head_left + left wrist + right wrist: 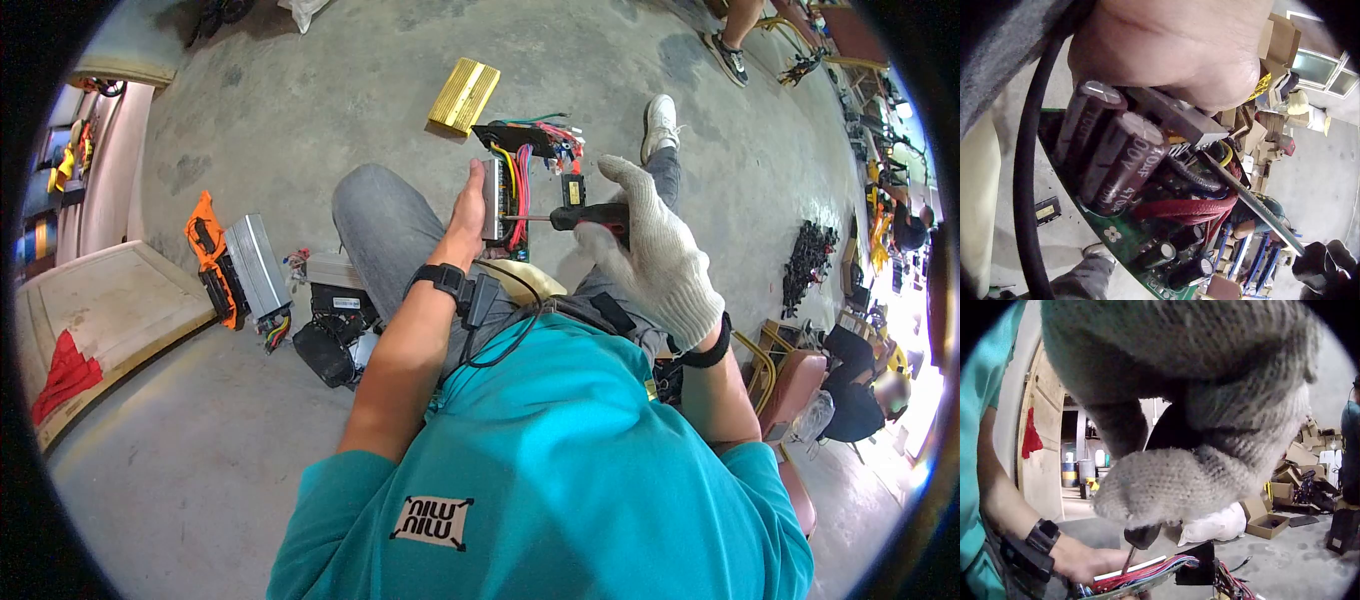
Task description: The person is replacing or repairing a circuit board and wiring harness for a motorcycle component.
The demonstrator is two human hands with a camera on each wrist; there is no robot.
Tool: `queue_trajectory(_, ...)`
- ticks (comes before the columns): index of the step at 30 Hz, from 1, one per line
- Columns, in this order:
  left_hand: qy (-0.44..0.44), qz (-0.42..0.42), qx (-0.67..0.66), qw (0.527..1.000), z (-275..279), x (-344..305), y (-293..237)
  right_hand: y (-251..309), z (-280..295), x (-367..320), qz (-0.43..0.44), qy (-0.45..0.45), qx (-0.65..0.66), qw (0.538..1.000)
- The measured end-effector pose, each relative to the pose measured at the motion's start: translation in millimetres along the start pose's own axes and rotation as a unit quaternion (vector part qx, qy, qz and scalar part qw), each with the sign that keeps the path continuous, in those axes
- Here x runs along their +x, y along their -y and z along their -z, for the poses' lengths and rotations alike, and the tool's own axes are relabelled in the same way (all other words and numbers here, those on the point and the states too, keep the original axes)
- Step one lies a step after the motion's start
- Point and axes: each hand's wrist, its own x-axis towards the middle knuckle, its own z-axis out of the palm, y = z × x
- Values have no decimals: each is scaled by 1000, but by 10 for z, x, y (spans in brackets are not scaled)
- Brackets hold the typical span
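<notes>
My bare left hand [468,212] grips a green circuit board [1107,234] by the metal bar [492,200] along its edge. Large brown capacitors [1125,162] and thick red wires [1188,209] stand on the board in the left wrist view. My right hand [655,262], in a white knitted glove, holds a screwdriver [580,216] by its dark handle. Its shaft points left, with the tip right at the metal bar beside the wires. From the board's far end, a bundle of coloured wires runs to a black end plate [515,138].
A gold metal casing [464,95] lies on the concrete floor ahead. To the left are a silver casing [257,265], an orange part [210,260] and a black box [325,352]. A pale wooden panel [130,325] carries a red cloth [67,378]. Black cables [808,265] lie at right.
</notes>
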Motion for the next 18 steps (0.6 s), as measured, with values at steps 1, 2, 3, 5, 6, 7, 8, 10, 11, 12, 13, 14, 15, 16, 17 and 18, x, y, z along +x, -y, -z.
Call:
queue_trajectory(1, -1, 0, 0, 1000, 12, -2, 2, 17, 1, -19, 25, -6, -12, 1000)
queue_trajectory(2, 1, 2, 1, 1000, 18, 1, 3, 23, 4, -29, 49, -12, -23, 998)
queue_trajectory(3, 3, 3, 3, 1000, 23, 10, 10, 7, -1, -24, 49, -12, -24, 998)
queue_trajectory(5, 2, 5, -3, 1000, 35, 28, 26, -37, -28, -12, 108, -28, -18, 994)
queue_trajectory(6, 1, 7, -7, 1000, 35, 29, 26, -35, -29, -8, 108, -28, -18, 994)
queue_trajectory(7, 1, 7, -7, 1000, 33, 30, 28, -32, -29, -4, 62, -17, -4, 998)
queue_trajectory(8, 1, 9, 0, 1000, 35, 30, 27, -23, -29, 1, 16, -6, 11, 1000)
queue_trajectory(10, 0, 11, 6, 1000, 34, 31, 31, 6, -10, 1, 8, -11, -3, 1000)
queue_trajectory(11, 4, 7, 5, 1000, 34, 35, 32, 20, -2, 4, 0, -16, -17, 1000)
queue_trajectory(12, 7, 2, 3, 1000, 25, 27, 19, 31, -2, 2, 0, -15, -17, 1000)
queue_trajectory(13, 6, 2, 3, 1000, 20, 12, 9, 42, -3, -8, 15, -15, -27, 999)
queue_trajectory(14, 1, 5, 7, 1000, 10, -2, 2, 46, -1, -12, 29, -14, -36, 999)
queue_trajectory(15, -3, 7, 11, 1000, 4, -5, 4, 25, -5, -12, 28, -14, -37, 999)
queue_trajectory(16, -2, 8, 11, 1000, -1, -7, 6, -13, -20, -14, 59, -19, -29, 998)
queue_trajectory(17, -2, 8, 5, 1000, -5, -7, 6, -38, -30, -12, 89, -25, -22, 995)
queue_trajectory(18, -2, 7, -1, 1000, -11, -10, 0, -44, -34, -7, 89, -25, -22, 995)
